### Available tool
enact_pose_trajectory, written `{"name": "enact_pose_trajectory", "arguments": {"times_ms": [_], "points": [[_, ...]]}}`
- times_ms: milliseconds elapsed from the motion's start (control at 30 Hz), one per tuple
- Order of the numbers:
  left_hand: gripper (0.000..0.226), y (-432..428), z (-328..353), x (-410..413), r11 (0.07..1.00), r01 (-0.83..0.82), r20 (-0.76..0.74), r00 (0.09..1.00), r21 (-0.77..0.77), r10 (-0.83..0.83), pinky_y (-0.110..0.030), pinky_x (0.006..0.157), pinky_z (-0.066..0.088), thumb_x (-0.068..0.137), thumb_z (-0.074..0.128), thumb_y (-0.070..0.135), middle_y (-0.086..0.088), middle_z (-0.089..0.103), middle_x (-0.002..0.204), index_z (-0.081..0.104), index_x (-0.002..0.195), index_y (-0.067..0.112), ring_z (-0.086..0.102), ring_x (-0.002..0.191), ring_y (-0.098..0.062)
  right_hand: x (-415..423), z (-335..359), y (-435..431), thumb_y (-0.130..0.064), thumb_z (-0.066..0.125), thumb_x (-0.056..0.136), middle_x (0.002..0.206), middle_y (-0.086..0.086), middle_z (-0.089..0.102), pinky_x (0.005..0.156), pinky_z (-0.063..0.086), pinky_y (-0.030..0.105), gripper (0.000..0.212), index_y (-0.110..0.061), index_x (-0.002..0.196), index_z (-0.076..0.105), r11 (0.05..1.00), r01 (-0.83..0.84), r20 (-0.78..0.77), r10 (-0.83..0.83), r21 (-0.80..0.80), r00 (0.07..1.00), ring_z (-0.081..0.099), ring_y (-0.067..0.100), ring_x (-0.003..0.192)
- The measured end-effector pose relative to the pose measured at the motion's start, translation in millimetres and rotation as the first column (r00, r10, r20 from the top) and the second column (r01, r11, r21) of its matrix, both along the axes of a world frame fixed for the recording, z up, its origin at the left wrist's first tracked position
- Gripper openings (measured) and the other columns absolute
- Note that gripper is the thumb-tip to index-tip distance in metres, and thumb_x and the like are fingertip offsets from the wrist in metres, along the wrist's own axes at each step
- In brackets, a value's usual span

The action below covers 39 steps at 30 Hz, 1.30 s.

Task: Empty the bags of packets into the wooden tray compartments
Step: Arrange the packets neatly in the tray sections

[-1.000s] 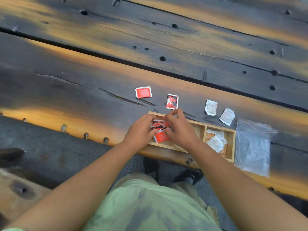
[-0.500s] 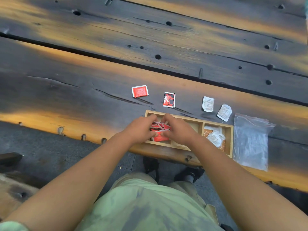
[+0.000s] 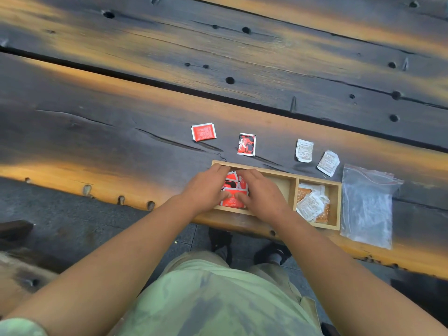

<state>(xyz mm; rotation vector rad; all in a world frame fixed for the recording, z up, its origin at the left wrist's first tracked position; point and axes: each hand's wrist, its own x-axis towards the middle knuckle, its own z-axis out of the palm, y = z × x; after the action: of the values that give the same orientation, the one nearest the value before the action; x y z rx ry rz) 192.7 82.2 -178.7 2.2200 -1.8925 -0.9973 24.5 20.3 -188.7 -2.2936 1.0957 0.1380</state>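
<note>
A wooden tray (image 3: pixel 296 190) with compartments lies at the table's near edge. Its left compartment holds a pile of red packets (image 3: pixel 233 190). My left hand (image 3: pixel 206 190) and my right hand (image 3: pixel 263 192) rest on that pile from either side, fingers pressed on the packets. The right compartment holds several white and orange packets (image 3: pixel 312 202). The middle compartment is partly hidden by my right hand. A clear plastic zip bag (image 3: pixel 368 204) lies flat to the right of the tray.
Loose on the dark wooden table (image 3: pixel 121 132) behind the tray lie a red packet (image 3: pixel 203 131), a red-and-black packet (image 3: pixel 246 144) and two white packets (image 3: pixel 304 150) (image 3: pixel 328 163). A gap between planks runs across farther back. My shoes show below the table edge.
Both hands have lowered the red packets from just above the tray down into the left compartment and now press flat on the pile.
</note>
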Motion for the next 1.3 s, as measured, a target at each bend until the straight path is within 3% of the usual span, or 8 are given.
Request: {"name": "enact_pose_trajectory", "arguments": {"times_ms": [100, 233, 400, 633, 967, 1167, 1300], "points": [[0.05, 0, -2, -1, 0.998, -0.069, -0.031, 0.997, -0.006, 0.069, -0.044, 0.093, 0.052, 0.09, 0.069, 0.034, -0.004, 0.059, 0.133, 0.045, 0.131, 0.022, 0.062, 0.114, -0.028, -1, -2, 1, -0.034, 0.064, 0.092, 0.14, -0.006, 0.051, 0.088, 0.055, 0.041, 0.051, -0.022, 0.139, 0.049, 0.999, -0.034, -0.044, 0.032, -0.039, 0.999, 0.061, 0.022, 0.112], [0.052, -4, -3, -3, 1.0, -0.017, 0.031, 0.999, 0.014, 0.017, -0.043, 0.096, 0.051, 0.092, 0.065, 0.039, -0.003, 0.058, 0.133, 0.05, 0.138, 0.022, 0.061, 0.115, -0.026, 0, -2, 4, -0.036, 0.064, 0.092, 0.136, -0.003, 0.058, 0.088, 0.056, 0.042, 0.058, -0.028, 0.143, 0.038, 1.0, 0.031, -0.04, -0.031, -0.004, 0.999, 0.063, 0.023, 0.111], [0.048, -6, 0, 1, 0.997, 0.066, 0.041, 0.997, 0.027, -0.067, -0.039, 0.089, 0.05, 0.092, 0.064, 0.041, -0.002, 0.064, 0.131, 0.053, 0.135, 0.024, 0.061, 0.115, -0.027, -3, 3, -5, -0.04, 0.064, 0.09, 0.124, 0.001, 0.068, 0.081, 0.052, 0.039, 0.057, -0.029, 0.141, 0.042, 0.999, -0.016, -0.078, 0.019, 0.039, 0.997, 0.064, 0.028, 0.107], [0.046, 8, -6, -16, 0.994, -0.111, 0.086, 0.99, 0.014, 0.109, -0.036, 0.094, 0.049, 0.095, 0.059, 0.041, 0.004, 0.059, 0.137, 0.053, 0.138, 0.027, 0.06, 0.119, -0.022, -10, -4, 3, -0.036, 0.058, 0.095, 0.133, -0.002, 0.051, 0.076, 0.055, 0.041, 0.042, -0.023, 0.134, 0.049, 0.994, -0.106, -0.087, 0.108, 0.028, 0.99, 0.064, 0.03, 0.099], [0.05, 8, 8, -20, 0.975, -0.214, 0.066, 0.976, 0.059, 0.21, -0.033, 0.096, 0.043, 0.093, 0.065, 0.034, -0.001, 0.058, 0.134, 0.053, 0.139, 0.019, 0.056, 0.12, -0.021, -12, 5, -13, -0.036, 0.061, 0.092, 0.126, 0.001, 0.059, 0.081, 0.055, 0.042, 0.043, -0.022, 0.132, 0.051, 0.978, -0.191, -0.038, 0.195, 0.086, 0.98, 0.063, 0.026, 0.102], [0.051, 3, 13, -10, 0.985, -0.134, 0.05, 0.99, 0.108, 0.13, -0.032, 0.098, 0.042, 0.093, 0.065, 0.032, -0.002, 0.058, 0.137, 0.05, 0.141, 0.02, 0.055, 0.122, -0.021, -8, 20, -21, -0.035, 0.054, 0.097, 0.123, 0.001, 0.066, 0.074, 0.048, 0.03, 0.033, -0.023, 0.128, 0.057, 0.979, -0.189, -0.044, 0.193, 0.082, 0.98, 0.063, 0.021, 0.104], [0.044, 2, 13, 3, 0.995, -0.058, 0.007, 0.998, 0.078, 0.058, -0.033, 0.094, 0.045, 0.096, 0.06, 0.033, 0.0, 0.06, 0.136, 0.052, 0.138, 0.024, 0.057, 0.122, -0.022, 10, 28, -30, -0.032, 0.05, 0.098, 0.111, 0.002, 0.071, 0.076, 0.053, 0.036, 0.024, -0.022, 0.114, 0.064, 0.994, -0.077, -0.047, 0.081, 0.076, 0.996, 0.065, 0.024, 0.101]]}}
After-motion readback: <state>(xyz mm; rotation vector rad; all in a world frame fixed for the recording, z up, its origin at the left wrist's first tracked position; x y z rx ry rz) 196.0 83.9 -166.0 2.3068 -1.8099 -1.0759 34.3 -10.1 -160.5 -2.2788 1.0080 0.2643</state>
